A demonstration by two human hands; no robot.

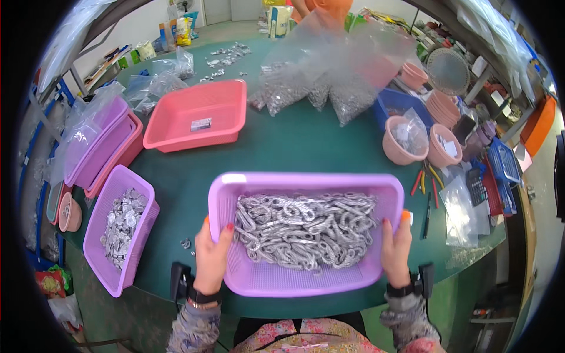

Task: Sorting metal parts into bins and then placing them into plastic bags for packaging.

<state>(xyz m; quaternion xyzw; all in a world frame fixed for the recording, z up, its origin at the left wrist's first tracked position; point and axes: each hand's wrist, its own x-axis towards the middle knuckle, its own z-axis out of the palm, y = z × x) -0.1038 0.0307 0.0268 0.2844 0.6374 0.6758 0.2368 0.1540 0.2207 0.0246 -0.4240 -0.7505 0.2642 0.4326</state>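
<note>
A purple plastic basket (306, 286) is held up in front of me over the near edge of the green table. Inside it lies a heap of shiny silver ring-shaped and elongated metal pieces (306, 226). My left hand (212, 256) grips the basket's left end, thumb over the inside wall and fingers behind it. At the opposite end my right hand (396, 250) holds on the same way. To the left, a second purple basket (152, 220) stands tilted at the table edge, with small flat silver pieces (123, 226) in it.
A pink tray (194, 138) sits beyond, beside stacked purple baskets (97, 150). Clear bags of metal parts (353, 94) stand at the back. On the right are small pink bowls (405, 150), a blue bin (406, 101), pliers (424, 179) and a calculator (475, 185). Someone in orange (329, 9) stands opposite.
</note>
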